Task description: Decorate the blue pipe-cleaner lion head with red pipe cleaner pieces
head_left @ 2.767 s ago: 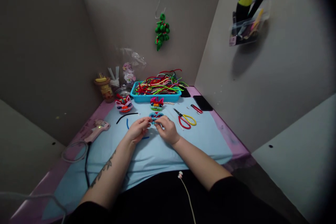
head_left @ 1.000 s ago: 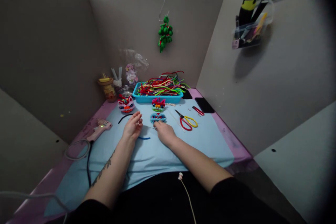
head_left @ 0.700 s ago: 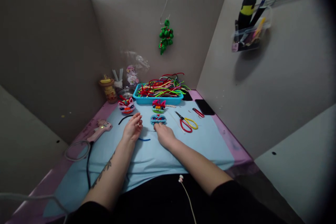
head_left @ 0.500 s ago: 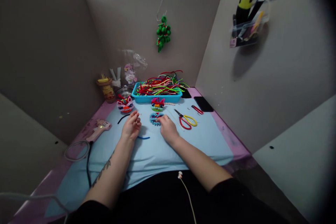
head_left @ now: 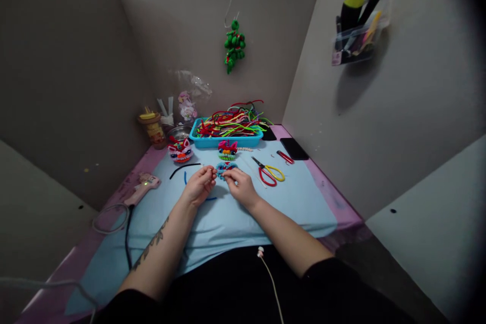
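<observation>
My left hand [head_left: 201, 185] is closed in a pinch, palm turned inward; anything between its fingertips is too small to make out. Just right of it, my right hand [head_left: 242, 188] pinches at the near edge of a light blue, curly pipe-cleaner piece [head_left: 227, 166] with some red on it. The right fingertips cover part of this piece, and what they grip is hidden. Behind it stands a pink-red animal head [head_left: 228, 150] with a green lower edge. Another head [head_left: 180, 151], red and pink, sits to the left. Blue pipe-cleaner bits [head_left: 185, 177] and a black strip [head_left: 184, 168] lie near my left hand.
A blue tray [head_left: 228, 143] full of coloured pipe cleaners stands at the back. Scissors [head_left: 268, 172], a red cutter [head_left: 285, 157] and a black phone [head_left: 294, 149] lie right. A pink glue gun [head_left: 143, 189] with its cord lies left. Grey partitions enclose the table.
My left hand has moved right, close to my right hand, and its fingers have drawn together. My right hand has shifted slightly left along the blue piece.
</observation>
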Action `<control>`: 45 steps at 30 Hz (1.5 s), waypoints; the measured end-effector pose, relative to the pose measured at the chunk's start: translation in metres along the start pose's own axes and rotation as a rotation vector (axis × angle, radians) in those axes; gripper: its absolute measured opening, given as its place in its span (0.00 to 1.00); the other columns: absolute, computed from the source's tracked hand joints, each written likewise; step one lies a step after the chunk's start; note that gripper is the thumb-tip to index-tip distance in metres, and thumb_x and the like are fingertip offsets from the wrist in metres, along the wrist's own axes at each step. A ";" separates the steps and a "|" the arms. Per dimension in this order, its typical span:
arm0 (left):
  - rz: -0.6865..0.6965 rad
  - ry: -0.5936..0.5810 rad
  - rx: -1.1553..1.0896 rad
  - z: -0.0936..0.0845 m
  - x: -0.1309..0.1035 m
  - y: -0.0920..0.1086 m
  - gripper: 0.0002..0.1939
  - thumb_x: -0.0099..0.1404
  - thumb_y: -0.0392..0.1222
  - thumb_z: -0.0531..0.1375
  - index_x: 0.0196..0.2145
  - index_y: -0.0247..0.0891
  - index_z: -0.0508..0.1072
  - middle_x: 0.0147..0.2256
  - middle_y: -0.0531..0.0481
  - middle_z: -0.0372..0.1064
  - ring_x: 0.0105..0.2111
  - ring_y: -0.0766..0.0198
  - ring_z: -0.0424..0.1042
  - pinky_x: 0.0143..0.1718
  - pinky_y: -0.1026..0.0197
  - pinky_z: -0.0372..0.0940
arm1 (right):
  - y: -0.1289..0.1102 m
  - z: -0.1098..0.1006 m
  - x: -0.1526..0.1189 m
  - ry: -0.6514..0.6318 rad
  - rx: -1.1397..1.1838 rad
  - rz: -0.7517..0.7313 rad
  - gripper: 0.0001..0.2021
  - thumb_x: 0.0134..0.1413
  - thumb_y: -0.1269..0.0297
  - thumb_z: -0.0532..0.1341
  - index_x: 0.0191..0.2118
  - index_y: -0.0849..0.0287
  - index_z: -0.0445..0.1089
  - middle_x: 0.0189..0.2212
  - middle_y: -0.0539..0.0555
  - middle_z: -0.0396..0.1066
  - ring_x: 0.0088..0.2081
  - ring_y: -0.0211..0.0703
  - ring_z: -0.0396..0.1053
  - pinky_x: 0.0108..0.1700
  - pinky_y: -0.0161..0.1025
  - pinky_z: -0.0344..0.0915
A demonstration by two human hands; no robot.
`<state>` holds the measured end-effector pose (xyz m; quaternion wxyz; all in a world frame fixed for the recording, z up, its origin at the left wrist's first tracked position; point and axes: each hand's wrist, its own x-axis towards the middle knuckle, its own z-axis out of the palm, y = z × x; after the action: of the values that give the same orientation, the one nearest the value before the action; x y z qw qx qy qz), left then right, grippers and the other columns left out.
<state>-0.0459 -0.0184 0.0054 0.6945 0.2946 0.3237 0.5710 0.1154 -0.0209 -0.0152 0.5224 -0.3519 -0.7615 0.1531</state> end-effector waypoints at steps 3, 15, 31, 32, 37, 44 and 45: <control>0.011 -0.046 -0.003 0.000 0.000 -0.002 0.10 0.51 0.35 0.67 0.30 0.33 0.69 0.27 0.52 0.65 0.26 0.72 0.66 0.23 0.72 0.62 | -0.002 0.001 -0.002 -0.023 -0.014 -0.009 0.09 0.57 0.70 0.53 0.36 0.57 0.71 0.32 0.54 0.73 0.36 0.40 0.69 0.41 0.37 0.65; -0.010 -0.070 -0.006 -0.001 0.000 -0.004 0.14 0.48 0.37 0.69 0.30 0.33 0.70 0.27 0.54 0.62 0.24 0.73 0.61 0.21 0.71 0.56 | -0.001 0.004 -0.002 -0.007 -0.025 -0.026 0.09 0.55 0.71 0.55 0.34 0.58 0.72 0.29 0.53 0.74 0.33 0.41 0.70 0.39 0.36 0.65; 0.015 -0.071 0.033 -0.002 0.000 -0.004 0.16 0.46 0.40 0.71 0.30 0.34 0.70 0.27 0.54 0.62 0.23 0.74 0.59 0.20 0.72 0.56 | 0.000 0.003 -0.003 -0.003 -0.021 -0.029 0.08 0.55 0.71 0.55 0.34 0.58 0.72 0.29 0.53 0.74 0.33 0.41 0.70 0.38 0.37 0.66; 0.014 -0.066 0.033 -0.002 0.000 -0.004 0.16 0.45 0.40 0.71 0.30 0.34 0.70 0.27 0.54 0.62 0.23 0.74 0.59 0.20 0.72 0.55 | 0.001 0.003 -0.003 -0.006 -0.022 -0.029 0.08 0.55 0.71 0.55 0.34 0.57 0.72 0.29 0.53 0.74 0.33 0.41 0.70 0.38 0.37 0.66; 0.006 -0.038 0.034 -0.001 -0.001 -0.003 0.18 0.44 0.41 0.71 0.30 0.33 0.70 0.27 0.54 0.62 0.24 0.74 0.60 0.19 0.72 0.54 | -0.001 0.002 -0.003 0.000 -0.022 -0.039 0.09 0.55 0.71 0.55 0.34 0.58 0.72 0.30 0.54 0.74 0.33 0.41 0.71 0.39 0.37 0.66; -0.004 -0.070 0.007 -0.001 -0.001 -0.002 0.16 0.46 0.39 0.71 0.31 0.33 0.71 0.28 0.55 0.61 0.23 0.75 0.60 0.18 0.73 0.54 | -0.002 0.001 -0.003 -0.002 -0.017 -0.039 0.09 0.55 0.71 0.55 0.33 0.58 0.72 0.29 0.53 0.74 0.32 0.41 0.71 0.38 0.37 0.67; -0.007 -0.072 0.002 -0.001 -0.001 -0.002 0.16 0.46 0.39 0.71 0.31 0.33 0.71 0.28 0.55 0.61 0.23 0.74 0.60 0.18 0.73 0.54 | -0.002 0.001 -0.003 -0.002 -0.019 -0.041 0.09 0.54 0.71 0.55 0.33 0.58 0.72 0.29 0.53 0.74 0.32 0.41 0.71 0.38 0.37 0.67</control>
<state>-0.0456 -0.0192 0.0028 0.7075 0.3145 0.3001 0.5572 0.1141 -0.0240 -0.0170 0.5213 -0.3409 -0.7705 0.1356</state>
